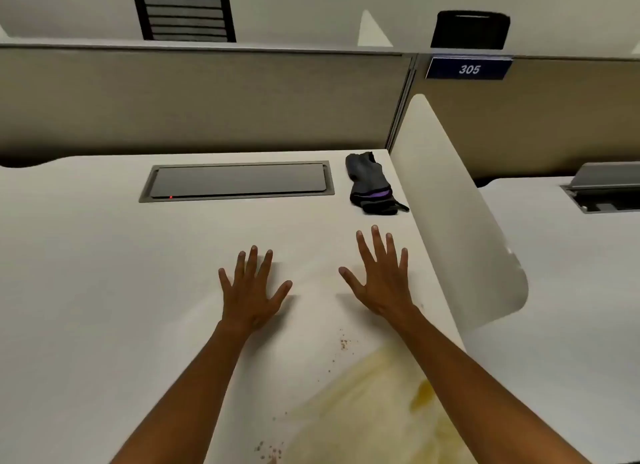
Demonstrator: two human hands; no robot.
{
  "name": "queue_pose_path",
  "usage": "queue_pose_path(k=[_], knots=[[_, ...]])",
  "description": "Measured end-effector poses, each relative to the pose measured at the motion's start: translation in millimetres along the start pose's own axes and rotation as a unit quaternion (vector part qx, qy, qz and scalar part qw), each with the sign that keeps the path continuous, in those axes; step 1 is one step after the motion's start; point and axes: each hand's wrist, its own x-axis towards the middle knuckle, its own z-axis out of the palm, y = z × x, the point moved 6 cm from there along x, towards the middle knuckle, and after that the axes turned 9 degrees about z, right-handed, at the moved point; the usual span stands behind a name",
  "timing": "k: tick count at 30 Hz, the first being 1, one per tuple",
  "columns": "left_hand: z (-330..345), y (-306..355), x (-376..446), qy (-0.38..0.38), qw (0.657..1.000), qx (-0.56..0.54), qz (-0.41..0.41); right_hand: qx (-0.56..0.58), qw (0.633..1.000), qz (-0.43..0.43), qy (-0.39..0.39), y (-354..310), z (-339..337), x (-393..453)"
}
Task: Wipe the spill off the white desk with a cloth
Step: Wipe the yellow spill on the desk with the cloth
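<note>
The yellow spill (374,411) and its brown crumbs still mark the near right of the desk (104,273), so your wiping is not yet begun. The cloth (372,184) lies untouched at the far right corner, just beyond your right hand (381,283). Both hands, left (251,293) included, are spread flat and empty between cloth and spill.

The scene is softly and evenly lit; faint shadows are cast on the desk (104,255), edges are bent, detail is blurred.
</note>
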Motion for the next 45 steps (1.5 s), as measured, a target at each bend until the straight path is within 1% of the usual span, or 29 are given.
queue_pose_path(k=[3,5,9,11,15,21,28,33,35,38,40,45], knots=[[7,2,13,0.0,1.0,0.015,-0.004,0.0,1.0,0.005,0.006,3,3,27],[13,3,18,0.015,1.0,0.011,-0.009,0.009,1.0,0.0,0.006,5,8,46],[20,3,19,0.056,0.998,0.042,-0.002,0.002,1.0,-0.013,0.012,3,13,81],[23,1,20,0.064,0.997,0.043,-0.002,-0.001,1.0,-0.014,0.024,3,12,97],[26,1,24,0.064,0.997,0.049,-0.001,0.0,0.999,-0.011,0.03,6,13,134],[29,-2,23,0.064,0.997,0.053,-0.005,0.016,0.999,0.016,0.032,13,12,184],[30,-3,25,0.067,0.996,0.053,-0.007,-0.005,0.999,0.043,0.001,12,21,227],[31,-3,25,0.064,0.997,0.05,-0.008,0.022,0.997,0.074,-0.024,8,17,258],[31,-4,25,0.065,0.996,0.054,-0.008,0.031,0.995,0.094,-0.016,8,15,266],[31,-5,26,0.067,0.996,0.055,-0.009,0.049,0.992,0.115,0.031,6,14,267],[30,-5,27,0.068,0.996,0.053,-0.011,0.058,0.99,0.118,0.047,6,14,261],[31,-8,26,0.063,0.997,0.048,-0.012,0.066,0.993,0.098,0.011,12,5,231]])
